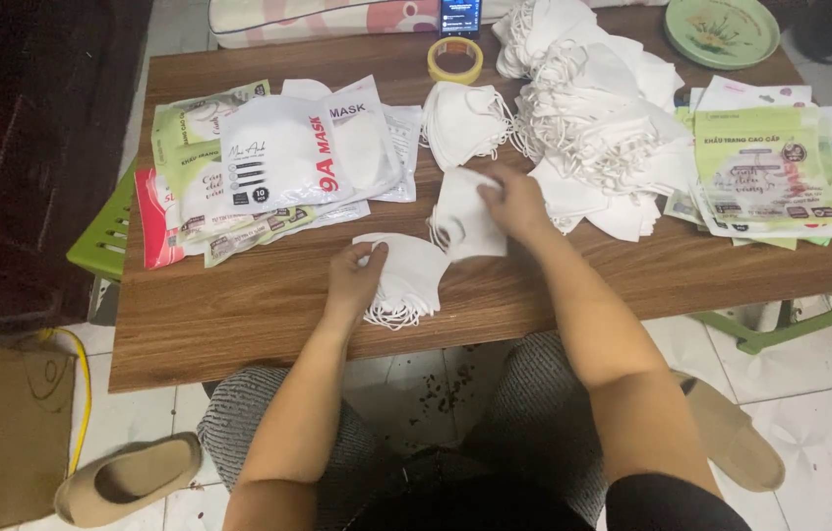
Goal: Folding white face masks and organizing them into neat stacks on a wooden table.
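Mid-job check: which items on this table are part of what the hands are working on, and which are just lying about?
In hand:
left hand on the small mask stack
right hand holding a single white mask
big loose mask pile
printed pouches, left and right

Lying about:
tape roll
phone
green plate

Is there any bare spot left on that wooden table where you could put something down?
Yes: the near strip of the brown wooden table, in front of the left hand and its small stack of white masks, is bare. So is the far-left edge beside the yellow tape roll. The middle and right are crowded with the big heap of white masks and printed packets.
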